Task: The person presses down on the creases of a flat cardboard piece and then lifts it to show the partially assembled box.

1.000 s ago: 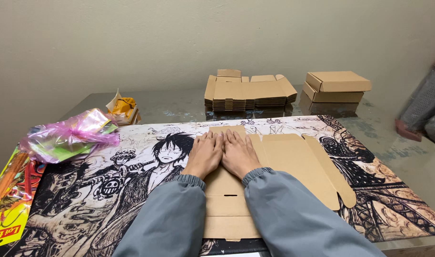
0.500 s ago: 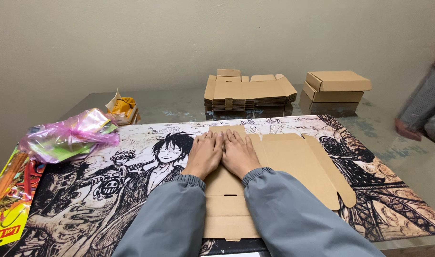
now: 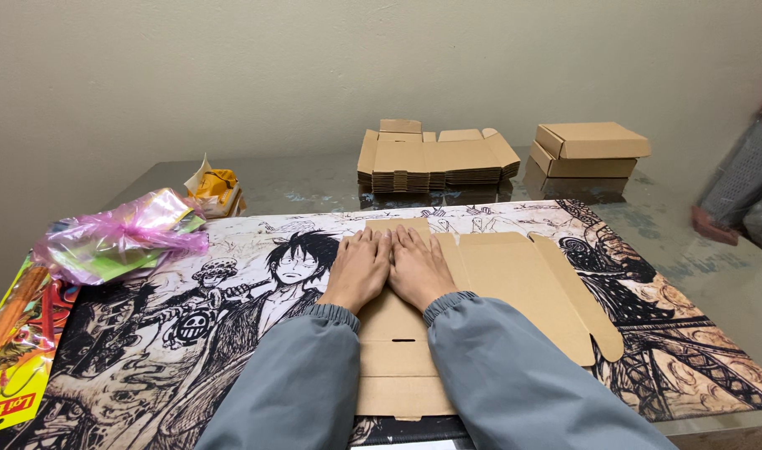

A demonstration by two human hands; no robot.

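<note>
Both hands are down flat and side by side on the cardboard: the left hand [image 3: 360, 268] and the right hand [image 3: 418, 267] lie palm-down with fingers stretched out and together, thumbs almost touching, gripping nothing. Under them lies the flat box blank [image 3: 489, 287], unfolded on the printed mat [image 3: 189, 333], its long side flaps reaching out to the right.

The risks, as I judge them: the blank looks free to slide on the smooth mat, so an uneven push could skew it and put a crease off its scored line. The near edge of the blank runs out to the mat's front border, so a pull toward the body could tip it off the table [image 3: 714, 275].

Packages now. At the back, centre, a stack of flat brown blanks [image 3: 435, 156]. To its right, two folded brown boxes [image 3: 592, 148], one on the other. Far left, a pink, shiny plastic bag [image 3: 118, 237], a crumpled yellow wrapper [image 3: 217, 187] behind it, and a yellow-and-red packet [image 3: 10, 375] at the corner.
</note>
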